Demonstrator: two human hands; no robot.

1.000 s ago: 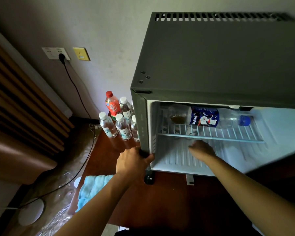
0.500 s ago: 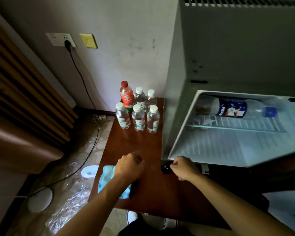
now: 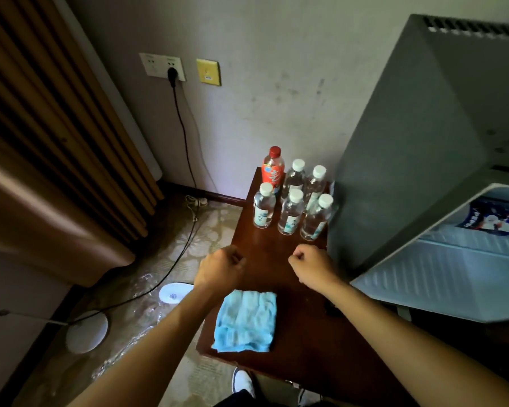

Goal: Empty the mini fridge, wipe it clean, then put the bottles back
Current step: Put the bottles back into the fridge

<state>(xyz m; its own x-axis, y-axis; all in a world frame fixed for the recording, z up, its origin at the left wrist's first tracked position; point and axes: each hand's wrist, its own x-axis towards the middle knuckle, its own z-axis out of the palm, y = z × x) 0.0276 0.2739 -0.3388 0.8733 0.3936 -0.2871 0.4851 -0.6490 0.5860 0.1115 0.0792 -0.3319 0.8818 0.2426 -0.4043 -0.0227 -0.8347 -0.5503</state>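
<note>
I am reaching toward the six bottles standing just beyond my fingers on the desk [image 3: 291, 289]: five clear water bottles [image 3: 290, 211] and, behind them, one red-capped bottle [image 3: 273, 167], all upright in a tight cluster and touching or nearly so. The mini fridge [image 3: 423, 136] is sitting to the right of my right-hand fingers with its door open. Inside, one blue-labelled bottle [image 3: 491, 220] is lying on its side on the upper wire shelf; the compartment below it is showing nothing I can make out. Judging by this, the emptying and wiping look done and the refilling is only starting, with six bottles left to go back.

My left hand [image 3: 219, 267] and my right hand [image 3: 310, 265] are hovering over the desk, fingers curled into loose fists and holding nothing, short of the nearest bottle. The light blue cloth [image 3: 246, 321] is lying crumpled on the desk nearer me than my knuckles, between my forearms, untouched.
</note>
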